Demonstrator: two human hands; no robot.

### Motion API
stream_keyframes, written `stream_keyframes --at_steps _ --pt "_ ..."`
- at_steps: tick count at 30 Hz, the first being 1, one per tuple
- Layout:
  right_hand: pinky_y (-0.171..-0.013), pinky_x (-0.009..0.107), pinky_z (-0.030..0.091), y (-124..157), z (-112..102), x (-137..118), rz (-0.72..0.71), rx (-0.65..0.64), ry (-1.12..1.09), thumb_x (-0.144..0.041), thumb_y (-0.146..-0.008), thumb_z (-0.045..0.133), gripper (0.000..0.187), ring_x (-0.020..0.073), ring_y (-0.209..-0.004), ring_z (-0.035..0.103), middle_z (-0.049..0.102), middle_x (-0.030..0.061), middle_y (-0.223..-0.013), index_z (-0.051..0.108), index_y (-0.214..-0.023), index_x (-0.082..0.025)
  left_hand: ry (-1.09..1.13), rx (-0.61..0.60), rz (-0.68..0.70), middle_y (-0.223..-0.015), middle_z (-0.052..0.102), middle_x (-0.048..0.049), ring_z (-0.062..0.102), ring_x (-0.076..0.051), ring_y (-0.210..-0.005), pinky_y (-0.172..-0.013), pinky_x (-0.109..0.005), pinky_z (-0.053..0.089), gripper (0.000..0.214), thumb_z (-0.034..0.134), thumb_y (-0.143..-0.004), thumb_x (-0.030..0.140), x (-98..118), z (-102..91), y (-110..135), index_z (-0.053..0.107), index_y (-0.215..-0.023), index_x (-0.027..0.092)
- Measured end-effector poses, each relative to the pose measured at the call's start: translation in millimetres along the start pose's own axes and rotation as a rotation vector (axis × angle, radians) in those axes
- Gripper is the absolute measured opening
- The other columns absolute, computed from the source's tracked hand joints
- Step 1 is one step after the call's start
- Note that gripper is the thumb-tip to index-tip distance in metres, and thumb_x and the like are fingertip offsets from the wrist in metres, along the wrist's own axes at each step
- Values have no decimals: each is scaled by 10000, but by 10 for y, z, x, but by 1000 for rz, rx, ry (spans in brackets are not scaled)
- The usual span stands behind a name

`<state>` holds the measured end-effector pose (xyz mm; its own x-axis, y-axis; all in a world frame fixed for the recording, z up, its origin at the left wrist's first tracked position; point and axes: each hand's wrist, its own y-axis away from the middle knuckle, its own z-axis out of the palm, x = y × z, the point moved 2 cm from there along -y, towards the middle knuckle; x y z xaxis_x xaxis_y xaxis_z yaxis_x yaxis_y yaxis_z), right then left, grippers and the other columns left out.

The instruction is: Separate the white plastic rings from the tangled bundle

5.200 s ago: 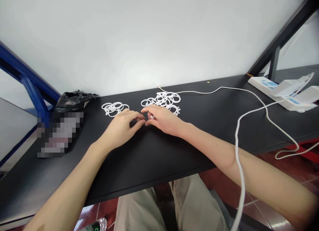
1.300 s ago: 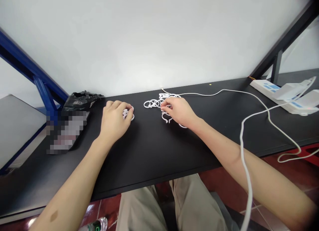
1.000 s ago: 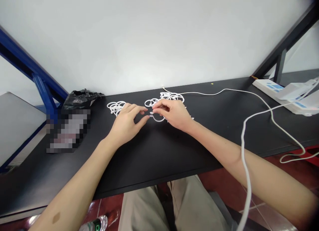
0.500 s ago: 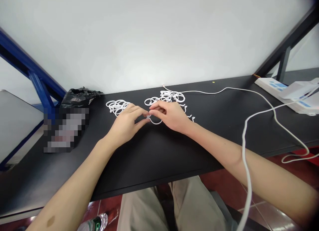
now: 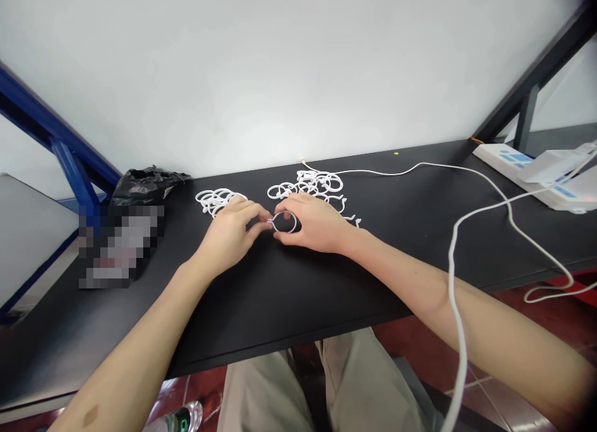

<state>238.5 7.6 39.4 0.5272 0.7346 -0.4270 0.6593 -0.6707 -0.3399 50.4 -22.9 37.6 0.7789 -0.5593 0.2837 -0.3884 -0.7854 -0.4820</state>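
A small white plastic ring is pinched between the fingertips of my left hand and my right hand, just above the black table. Behind my right hand lies a loose pile of white open rings. A smaller heap of white rings lies behind my left hand, close to its fingers.
A crumpled black bag and a blurred-out flat object lie at the left. A white cable loops over the right side and across my right forearm. A white power strip sits far right. A blue frame beam stands at the left.
My left hand came away from the left heap and my right hand drew one ring out of the right pile. Both hands met at the middle, and the ring now looks closed into a circle.
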Motion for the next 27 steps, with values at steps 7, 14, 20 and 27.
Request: stream_keyframes --at_steps 7,14,20,27 --pt "-772 303 420 -20 16 1 -30 -51 -31 -320 -793 712 199 191 -909 575 650 24 -905 641 -921 -185 18 -42 29 -772 694 0 535 -192 -793 -721 -305 448 134 580 -887 222 9 -5 -1 686 -805 219" --pt "-851 350 450 -11 6 19 -20 -49 9 -381 -845 704 346 235 -1026 574 671 59 -1024 647 -1121 -179 3 -5 -22 -825 707 -6 567 -194 -819 -756 -310 453 143 588 -905 285 -15 3 -3 695 -833 221" --pt "-987 446 425 -29 -22 151 31 8 79 -533 -852 671 555 296 -1138 523 626 118 -1182 602 -1274 -177 -140 80 -88 -928 720 -45 571 -229 -903 -814 -343 451 173 560 -927 333 -124 -28 -3 674 -898 206" --pt "-973 425 421 -95 4 412 98 116 54 -522 -892 622 423 271 -1058 523 636 87 -1003 672 -1138 -182 -381 150 -346 -974 702 -86 550 -301 -964 -832 -404 434 249 514 -910 389 -326 -107 44 682 -928 207"
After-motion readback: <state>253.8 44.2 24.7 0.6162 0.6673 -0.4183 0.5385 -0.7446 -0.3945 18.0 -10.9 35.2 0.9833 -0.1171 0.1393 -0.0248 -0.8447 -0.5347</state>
